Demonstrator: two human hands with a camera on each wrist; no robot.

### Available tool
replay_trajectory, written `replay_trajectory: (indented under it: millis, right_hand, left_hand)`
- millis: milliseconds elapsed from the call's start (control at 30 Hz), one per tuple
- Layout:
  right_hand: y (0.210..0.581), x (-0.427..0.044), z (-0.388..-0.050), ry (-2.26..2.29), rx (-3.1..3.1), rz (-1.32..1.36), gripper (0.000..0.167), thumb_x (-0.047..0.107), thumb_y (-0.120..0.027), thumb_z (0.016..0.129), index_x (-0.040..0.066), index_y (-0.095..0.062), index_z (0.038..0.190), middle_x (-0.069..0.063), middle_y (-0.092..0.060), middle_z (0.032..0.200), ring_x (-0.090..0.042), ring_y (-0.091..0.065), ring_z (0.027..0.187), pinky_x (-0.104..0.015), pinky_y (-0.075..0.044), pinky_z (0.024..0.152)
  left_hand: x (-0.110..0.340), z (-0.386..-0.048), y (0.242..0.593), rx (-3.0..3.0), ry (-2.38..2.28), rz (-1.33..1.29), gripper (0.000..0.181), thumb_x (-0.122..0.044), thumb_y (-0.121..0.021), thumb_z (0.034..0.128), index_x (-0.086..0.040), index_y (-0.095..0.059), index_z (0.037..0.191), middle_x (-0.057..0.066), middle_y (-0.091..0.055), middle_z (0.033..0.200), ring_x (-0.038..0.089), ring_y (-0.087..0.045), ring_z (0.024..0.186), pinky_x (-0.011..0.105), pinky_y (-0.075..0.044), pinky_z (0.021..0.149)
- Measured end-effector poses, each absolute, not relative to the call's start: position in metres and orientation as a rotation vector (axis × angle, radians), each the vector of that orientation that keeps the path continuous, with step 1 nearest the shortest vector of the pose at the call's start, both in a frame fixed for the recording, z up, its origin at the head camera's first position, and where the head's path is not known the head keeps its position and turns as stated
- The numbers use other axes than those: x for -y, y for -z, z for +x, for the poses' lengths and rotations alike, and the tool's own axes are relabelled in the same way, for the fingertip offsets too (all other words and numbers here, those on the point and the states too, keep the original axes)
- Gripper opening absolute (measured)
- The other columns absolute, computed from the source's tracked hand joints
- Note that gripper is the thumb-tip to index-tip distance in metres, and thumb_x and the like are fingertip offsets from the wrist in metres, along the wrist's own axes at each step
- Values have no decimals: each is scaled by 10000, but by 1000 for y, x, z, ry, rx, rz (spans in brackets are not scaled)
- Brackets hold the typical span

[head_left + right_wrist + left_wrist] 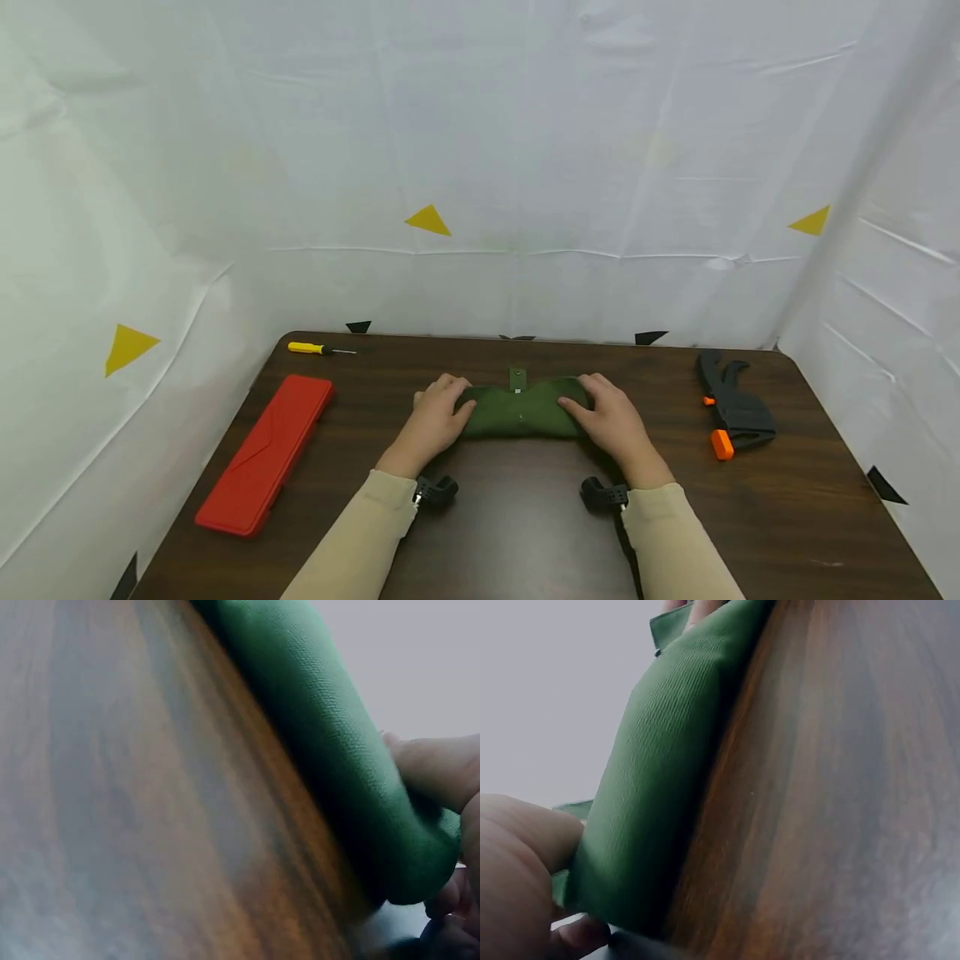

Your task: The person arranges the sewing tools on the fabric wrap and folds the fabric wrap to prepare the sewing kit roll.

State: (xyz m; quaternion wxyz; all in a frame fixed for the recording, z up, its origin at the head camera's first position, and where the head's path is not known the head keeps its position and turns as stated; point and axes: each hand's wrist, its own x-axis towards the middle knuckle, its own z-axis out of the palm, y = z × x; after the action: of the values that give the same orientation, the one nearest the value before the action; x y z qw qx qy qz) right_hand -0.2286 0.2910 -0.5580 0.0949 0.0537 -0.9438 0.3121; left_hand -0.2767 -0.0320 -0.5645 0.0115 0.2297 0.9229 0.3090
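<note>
A green fabric pouch [521, 417], folded into a long bundle, lies crosswise on the table. A short strap [517, 380] with a snap sticks up from its far side. My left hand [437, 415] grips the pouch's left end, thumb on top; the left wrist view shows the thumb [532, 832] against the green cloth [649, 787] and a fingertip near its lower end. At the right end, my right hand [606, 415] holds on the same way, its thumb [435, 769] pressed on the cloth in the right wrist view. The far fingers are partly hidden.
On the left lies a red case [266, 454], with a yellow-handled screwdriver [315, 348] beyond it near the back edge. A black clamp with orange parts [738, 412] lies on the right. White sheeting [517, 167] stands behind and beside the brown table [810, 517].
</note>
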Motion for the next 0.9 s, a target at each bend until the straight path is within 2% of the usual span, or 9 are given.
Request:
replay_trajectory:
  millis: [100,233,333,467,533,633,700,833,900]
  right_hand:
    - [558,-293,-229,-875,2816,185,352,323,-792,1026,142,-693,1311,-71,-687,1205,-234,-626,953,-465,-525,833]
    - [558,-295,-229,-847,2825,267,452,268,-812,1012,268,-675,1442,-48,-637,1226,-200,-628,908,-430,-540,755]
    - [558,-295,-228,-801,2860,329,421,215,-793,1026,366,-726,1413,-36,-569,1216,-152,-526,734,-329,-452,618]
    - [557,-292,-226,-761,2917,349,309,180,-733,1062,388,-802,1279,-56,-511,1250,-122,-425,636,-284,-358,563]
    - [556,-290,-226,-760,2932,342,299,173,-709,1071,379,-809,1262,-67,-509,1274,-131,-460,665,-297,-378,581]
    - [556,-288,-228,-754,2907,348,291,148,-708,1062,358,-825,1225,-63,-543,1254,-164,-533,796,-330,-432,649]
    - [557,-287,-230,-732,2843,368,271,117,-727,1041,319,-843,1180,-53,-587,1205,-196,-551,902,-358,-464,722]
    - [557,-285,-232,-676,2609,397,194,78,-788,985,214,-858,1104,-122,-665,1211,-340,-553,1096,-494,-439,893]
    - [556,-283,-233,-699,2485,399,172,55,-800,970,167,-849,1091,-160,-677,1246,-392,-552,1142,-544,-402,918]
  left_hand:
    - [31,-277,565,-2902,-910,735,253,-289,-670,1107,-165,-675,1328,77,-624,1316,270,-592,1119,452,-348,921]
    - [27,-277,564,-2935,-870,743,225,-277,-705,1088,-167,-632,1271,62,-587,1276,242,-525,1059,445,-337,913]
    - [23,-276,562,-2997,-860,831,343,-172,-749,1055,-163,-598,1362,72,-580,1389,270,-548,1184,471,-406,975]
    - [15,-270,554,-2917,-882,1143,496,12,-651,1060,-172,-599,1517,43,-541,1612,287,-534,1474,523,-476,1177]
    - [11,-265,551,-2796,-882,1249,488,-28,-598,1096,-163,-586,1565,28,-536,1652,267,-511,1536,529,-451,1243]
    - [3,-258,553,-2704,-818,1251,485,-254,-579,1149,-160,-525,1622,26,-558,1642,257,-511,1542,517,-430,1270]
    - [-2,-254,557,-2728,-734,1214,542,-364,-585,1146,-174,-490,1645,22,-573,1628,255,-517,1530,519,-419,1273]
    - [-6,-251,560,-2790,-634,1175,547,-390,-622,1126,-206,-503,1627,3,-600,1596,252,-539,1499,515,-431,1258]
    - [-7,-250,560,-2791,-615,1181,541,-380,-636,1120,-212,-514,1619,-4,-604,1591,251,-541,1492,518,-436,1250]
